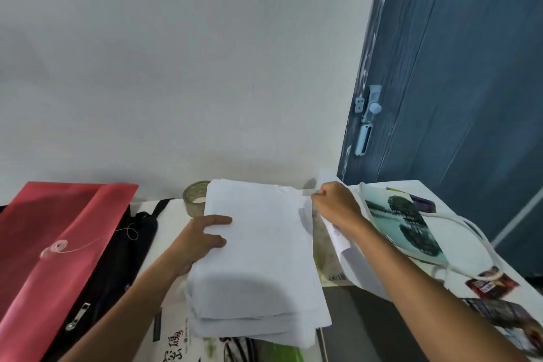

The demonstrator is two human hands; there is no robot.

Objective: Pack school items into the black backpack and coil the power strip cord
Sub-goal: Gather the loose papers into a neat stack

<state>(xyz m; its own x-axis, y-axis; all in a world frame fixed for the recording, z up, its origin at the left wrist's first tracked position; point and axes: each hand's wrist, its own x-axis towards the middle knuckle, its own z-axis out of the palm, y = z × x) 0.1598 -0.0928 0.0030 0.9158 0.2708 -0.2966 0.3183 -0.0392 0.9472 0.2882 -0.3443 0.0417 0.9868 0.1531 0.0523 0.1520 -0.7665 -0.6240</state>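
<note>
Between the hands lies a thick stack of white papers (pixel 258 256), its long axis running away from the person toward the wall. Left hand (pixel 202 239) grips its left edge, thumb on top, likely steadying it. Right hand (pixel 335 204) is curled, pinching the far right corner. Black backpack (pixel 117 261) sits left of the left hand under a red folder (pixel 53 244)

Both bare forearms reach forward from the bottom edge. The left hand (pixel 202 236) lies to the left, thumb stretched out flat and pointing right, fingers curled under and partly hidden in a loose grip at a stack's edge. The right hand (pixel 335 204) is farther forward, clenched into a fist with knuckles up, its grip pinching a sheet at the fingertips; the wrist is straight.
</note>
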